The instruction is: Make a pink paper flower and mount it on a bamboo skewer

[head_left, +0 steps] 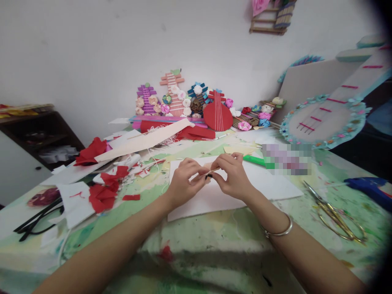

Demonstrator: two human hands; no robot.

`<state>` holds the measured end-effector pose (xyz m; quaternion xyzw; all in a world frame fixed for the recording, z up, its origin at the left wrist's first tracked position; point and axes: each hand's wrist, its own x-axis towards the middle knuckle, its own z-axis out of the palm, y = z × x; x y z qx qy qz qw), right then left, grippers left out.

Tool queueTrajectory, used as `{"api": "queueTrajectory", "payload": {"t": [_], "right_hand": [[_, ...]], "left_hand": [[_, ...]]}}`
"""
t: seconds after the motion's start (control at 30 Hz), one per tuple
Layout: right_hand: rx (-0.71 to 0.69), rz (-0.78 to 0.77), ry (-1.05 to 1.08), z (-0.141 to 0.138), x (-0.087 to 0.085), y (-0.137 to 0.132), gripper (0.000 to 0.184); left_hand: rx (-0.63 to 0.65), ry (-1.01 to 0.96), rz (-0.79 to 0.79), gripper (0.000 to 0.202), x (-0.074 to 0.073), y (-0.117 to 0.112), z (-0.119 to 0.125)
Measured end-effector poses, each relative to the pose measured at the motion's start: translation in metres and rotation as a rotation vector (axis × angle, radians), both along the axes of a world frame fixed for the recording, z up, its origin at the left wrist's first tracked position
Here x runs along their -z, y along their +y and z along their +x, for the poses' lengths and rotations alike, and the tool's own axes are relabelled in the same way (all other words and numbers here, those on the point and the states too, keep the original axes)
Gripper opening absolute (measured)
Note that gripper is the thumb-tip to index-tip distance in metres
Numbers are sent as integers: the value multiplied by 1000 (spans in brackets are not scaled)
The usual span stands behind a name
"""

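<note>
My left hand [184, 179] and my right hand [232, 174] meet over a white sheet [269, 185] in the middle of the table. Both are closed in a pinch on a thin wooden stick [213, 170] that runs between their fingertips. The stick slants slightly up to the right. A silver bangle [280, 232] sits on my right wrist. What else the fingers press, if anything, is hidden.
Red paper scraps [102, 192] and white pieces lie at the left. Gold scissors [335, 214] and a blue glue gun [369, 188] lie at the right. Paper guitar models [217, 112] with paper flowers stand along the wall. A green-handled tool [255, 160] lies behind the sheet.
</note>
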<state>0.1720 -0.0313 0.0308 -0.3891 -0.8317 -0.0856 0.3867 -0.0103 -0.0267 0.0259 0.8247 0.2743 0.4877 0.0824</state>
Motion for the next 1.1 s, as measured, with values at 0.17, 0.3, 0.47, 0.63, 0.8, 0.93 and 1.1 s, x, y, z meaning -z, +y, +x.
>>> {"api": "queueTrajectory", "payload": {"t": [0.17, 0.3, 0.47, 0.63, 0.8, 0.93, 1.1], "right_hand": [[32, 28, -4, 0, 1, 1, 3], [78, 52, -15, -2, 3, 2, 4], [131, 43, -32, -7, 7, 3, 4], [142, 39, 2, -9, 9, 2, 6], [140, 42, -1, -10, 8, 2, 5], [145, 30, -11, -9, 7, 1, 5], [143, 39, -9, -9, 7, 1, 5]], "left_hand": [[-21, 7, 51, 13, 3, 3, 0], [-99, 112, 67, 16, 4, 2, 0], [-198, 244, 101, 20, 7, 1, 1], [-198, 240, 63, 21, 8, 2, 1], [-137, 160, -57, 18, 4, 1, 1], [-104, 111, -81, 20, 5, 2, 0], [-62, 18, -99, 20, 7, 4, 1]]}}
